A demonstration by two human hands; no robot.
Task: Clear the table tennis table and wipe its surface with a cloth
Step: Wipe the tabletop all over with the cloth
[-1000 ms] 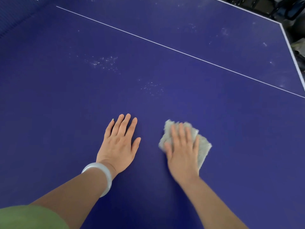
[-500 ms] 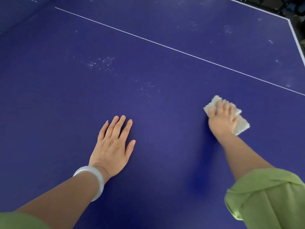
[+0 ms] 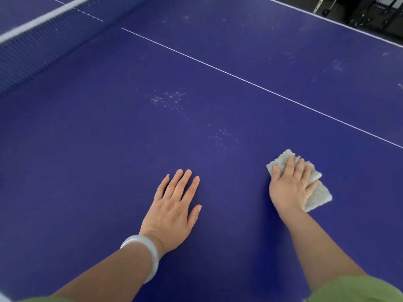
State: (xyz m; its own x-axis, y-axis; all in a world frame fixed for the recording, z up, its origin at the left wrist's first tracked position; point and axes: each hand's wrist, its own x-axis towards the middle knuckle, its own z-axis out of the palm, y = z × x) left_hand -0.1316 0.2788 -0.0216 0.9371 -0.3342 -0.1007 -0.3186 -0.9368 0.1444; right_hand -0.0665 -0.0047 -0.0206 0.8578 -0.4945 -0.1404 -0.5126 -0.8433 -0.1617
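Observation:
The blue table tennis table [image 3: 91, 149] fills the view. My right hand [image 3: 290, 186] lies flat on a folded grey-white cloth [image 3: 318, 192], pressing it onto the surface with straight fingers. My left hand [image 3: 172, 210] rests palm down on the bare table to the left of it, fingers straight and slightly spread, a pale bangle on the wrist. White specks of dirt [image 3: 168, 99] lie ahead of both hands, with a smaller patch [image 3: 224, 136] nearer the cloth.
The net [image 3: 43, 40] runs across the upper left. A thin white centre line [image 3: 250, 82] crosses the table diagonally. The table's far edge [image 3: 340, 22] is at the upper right, with dark equipment on the floor beyond it.
My right hand swept the cloth out to the right and then drew it back toward me. The view tilted up, bringing the net into sight. My left hand stayed planted.

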